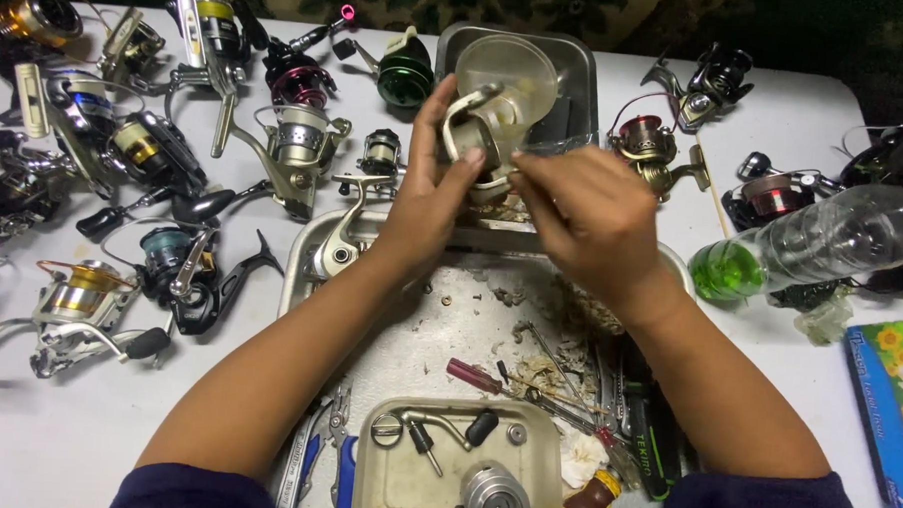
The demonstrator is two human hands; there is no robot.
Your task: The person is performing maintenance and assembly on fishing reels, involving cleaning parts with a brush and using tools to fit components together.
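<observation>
The white surface (776, 125) is lit brightly and evenly from above, and only short, soft shadows are thrown beside the fishing reels (165, 154). Glare is picked up on the metal tray (439, 334) and on the clear plastic bottle (822, 242), while the backdrop along the top edge is left dark. Slight softness is seen at the corners, and the right hand (588, 224) is faintly blurred.

Around the big metal tray (306, 269): about fifteen fishing reels lying loose (295, 143), one reel (481, 125) held above it, two smaller trays (369, 461), one plastic bottle (822, 242), two screwdrivers (477, 377), two hands (423, 208).
</observation>
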